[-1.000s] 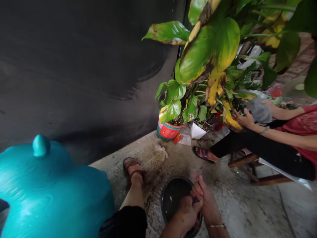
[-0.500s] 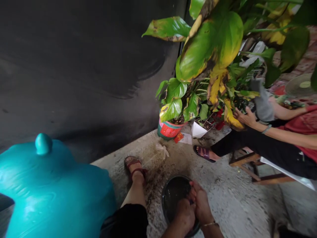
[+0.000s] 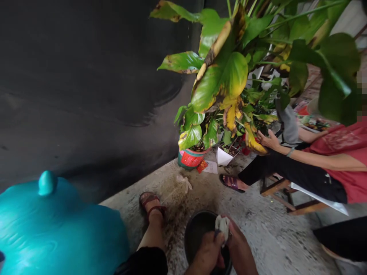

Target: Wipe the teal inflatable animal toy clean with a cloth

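Observation:
A crumpled whitish wet-looking cloth (image 3: 223,226) is bunched up between my two hands, over a dark round basin (image 3: 189,229). My left hand (image 3: 208,246) is closed against the cloth's lower part, its thumb pressing on it. From the other side my right hand (image 3: 239,242) wraps round the cloth, its fingers partly hidden behind it. Below my hands, the inside of the basin is dark, and my forearms cover its near right part.
A large teal plastic object (image 3: 63,229) fills the lower left. Ahead stand a potted plant (image 3: 191,158) and a white planter (image 3: 225,156). Overhanging leaves (image 3: 220,80) spread above. On the right, a person in a red shirt (image 3: 332,149) sits on a wooden stool (image 3: 271,189).
The whitish cloth has come into sight between my hands, which are raised slightly over the basin. My view has shifted a little, showing more of the seated person.

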Tool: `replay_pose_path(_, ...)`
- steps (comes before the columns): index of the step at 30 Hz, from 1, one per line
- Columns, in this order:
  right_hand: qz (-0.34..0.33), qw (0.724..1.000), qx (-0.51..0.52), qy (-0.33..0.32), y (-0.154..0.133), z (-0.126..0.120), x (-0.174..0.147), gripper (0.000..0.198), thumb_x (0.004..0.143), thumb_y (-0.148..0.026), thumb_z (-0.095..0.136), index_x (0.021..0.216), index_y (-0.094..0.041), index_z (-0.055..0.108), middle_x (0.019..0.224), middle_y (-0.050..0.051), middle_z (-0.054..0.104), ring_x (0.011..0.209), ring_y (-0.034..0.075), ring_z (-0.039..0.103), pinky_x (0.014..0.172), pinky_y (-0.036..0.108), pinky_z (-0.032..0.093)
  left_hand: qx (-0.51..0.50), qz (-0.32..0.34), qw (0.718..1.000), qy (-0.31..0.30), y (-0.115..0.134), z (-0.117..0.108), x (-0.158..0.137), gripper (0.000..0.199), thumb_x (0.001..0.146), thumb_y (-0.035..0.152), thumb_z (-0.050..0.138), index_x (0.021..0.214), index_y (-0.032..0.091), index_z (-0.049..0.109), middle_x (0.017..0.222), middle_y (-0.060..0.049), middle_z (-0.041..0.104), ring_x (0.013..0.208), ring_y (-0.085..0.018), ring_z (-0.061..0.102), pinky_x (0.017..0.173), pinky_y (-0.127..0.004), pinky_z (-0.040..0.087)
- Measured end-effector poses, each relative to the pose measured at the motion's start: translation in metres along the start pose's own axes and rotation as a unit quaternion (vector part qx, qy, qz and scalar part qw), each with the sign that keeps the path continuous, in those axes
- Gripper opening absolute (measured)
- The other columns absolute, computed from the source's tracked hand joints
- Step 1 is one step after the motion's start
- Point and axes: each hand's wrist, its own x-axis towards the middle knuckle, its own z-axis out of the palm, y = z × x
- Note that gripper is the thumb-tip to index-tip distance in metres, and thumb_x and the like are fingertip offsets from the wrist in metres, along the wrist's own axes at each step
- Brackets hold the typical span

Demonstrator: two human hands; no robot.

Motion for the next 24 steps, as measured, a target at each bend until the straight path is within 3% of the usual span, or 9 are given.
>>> replay_pose_path(4, -0.049, 0.995, -0.084, 0.026, -0.019, -0.002, 0.006, 0.062, 0.061, -0.063, 0.080, 0.107, -0.022, 0.071, 0.117, 0.006, 0.067, 0.115, 0.029, 0.056, 0.101, 0.038, 0.043, -0.057, 0.032, 0.998, 0.024, 0.019, -0.005, -0.003, 0.090, 0.048, 0.100, 0.045, 0.082, 0.017, 0.058, 0.050, 0.008, 0.045, 0.043, -0.010, 0.047, 0.050, -0.028, 0.049)
replay_pose_path(7, -0.103, 0.982, -0.150, 0.055, -0.041, 0.013, 0.012, 0.065, 0.063, -0.072, 0.072, 0.104, -0.021, 0.071, 0.116, 0.007, 0.067, 0.114, 0.028, 0.056, 0.101, 0.036, 0.041, -0.127, 0.048, 0.989, 0.057, 0.042, -0.013, -0.012, 0.093, 0.041, 0.101, 0.048, 0.079, 0.017, 0.059, 0.051, 0.007, 0.048, 0.044, -0.010, 0.048, 0.049, -0.027, 0.049)
replay_pose_path(10, -0.139, 0.975, -0.171, 0.035, -0.070, 0.045, 0.011, 0.068, 0.065, -0.078, 0.065, 0.102, -0.022, 0.070, 0.110, 0.008, 0.068, 0.103, 0.027, 0.059, 0.092, 0.035, 0.046, -0.157, 0.055, 0.982, 0.094, 0.070, -0.028, -0.029, 0.092, 0.037, 0.100, 0.052, 0.072, 0.015, 0.061, 0.051, 0.004, 0.053, 0.043, -0.011, 0.051, 0.050, -0.028, 0.051)
replay_pose_path(14, -0.194, 0.964, -0.183, -0.010, -0.111, 0.104, -0.002, 0.067, 0.064, -0.081, 0.060, 0.096, -0.023, 0.071, 0.101, 0.008, 0.069, 0.094, 0.026, 0.061, 0.086, 0.034, 0.048, -0.095, 0.106, 0.984, 0.109, 0.105, -0.067, -0.065, 0.084, 0.049, 0.100, 0.046, 0.053, 0.016, 0.057, 0.043, -0.002, 0.053, 0.039, -0.013, 0.051, 0.048, -0.028, 0.048)
replay_pose_path(17, -0.202, 0.957, -0.182, -0.098, -0.133, 0.153, -0.025, 0.065, 0.064, -0.080, 0.060, 0.096, -0.025, 0.072, 0.102, 0.008, 0.069, 0.096, 0.027, 0.061, 0.084, 0.033, 0.049, -0.073, 0.136, 0.971, 0.181, 0.123, -0.111, -0.116, 0.078, 0.056, 0.095, 0.047, 0.047, 0.018, 0.055, 0.039, -0.003, 0.053, 0.038, -0.013, 0.050, 0.046, -0.026, 0.043)
replay_pose_path(20, -0.185, 0.937, -0.177, -0.238, -0.134, 0.197, -0.056, 0.055, 0.066, -0.073, 0.066, 0.094, -0.027, 0.072, 0.099, 0.006, 0.069, 0.094, 0.026, 0.061, 0.082, 0.033, 0.049, -0.089, 0.171, 0.944, 0.268, 0.125, -0.161, -0.186, 0.070, 0.066, 0.085, 0.054, 0.046, 0.018, 0.052, 0.038, -0.001, 0.051, 0.039, -0.011, 0.049, 0.047, -0.023, 0.039)
replay_pose_path(24, -0.084, 0.875, -0.162, -0.447, -0.085, 0.245, -0.093, 0.034, 0.074, -0.058, 0.071, 0.086, -0.025, 0.071, 0.085, 0.004, 0.067, 0.082, 0.022, 0.061, 0.075, 0.030, 0.049, -0.120, 0.119, 0.912, 0.373, 0.087, -0.223, -0.267, 0.064, 0.063, 0.083, 0.060, 0.053, 0.020, 0.052, 0.036, 0.005, 0.043, 0.034, -0.009, 0.041, 0.043, -0.022, 0.030)
